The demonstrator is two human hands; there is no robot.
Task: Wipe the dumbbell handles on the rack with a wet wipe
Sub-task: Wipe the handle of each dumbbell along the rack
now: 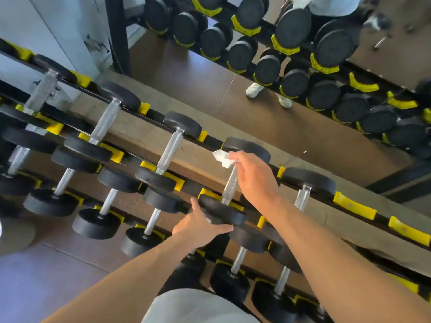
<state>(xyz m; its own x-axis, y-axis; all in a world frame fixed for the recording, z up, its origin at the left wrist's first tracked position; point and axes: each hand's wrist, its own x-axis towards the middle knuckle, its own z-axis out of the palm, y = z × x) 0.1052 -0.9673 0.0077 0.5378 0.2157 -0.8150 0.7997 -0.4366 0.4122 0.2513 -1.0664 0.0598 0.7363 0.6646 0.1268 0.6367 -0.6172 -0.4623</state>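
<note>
Head view, looking down on a dumbbell rack (354,205) set against a mirror (291,127). Nearest the viewer, a grey garment (193,306) is seen at the bottom edge, with two bare forearms reaching forward over the lower tiers of the rack. The left hand (200,226) is laid against the near black head (221,212) of one dumbbell on the top tier, thumb raised along its left side and fingers spread under its front edge; whether the head is gripped or only touched cannot be told. Beyond it, the knurled steel handle (231,186) of that dumbbell runs up toward its far head (247,146) at the back rail. The right hand (254,176) is held over the upper part of this handle, and a crumpled white wipe (222,157) is pinched in its fingertips, just beside the far head. Other dumbbells are ranged in yellow cradles (354,203) along the tiers to left and right. Farthest off, the rack, white shoes (254,89) and a brown floor are shown reflected in the mirror.
</note>
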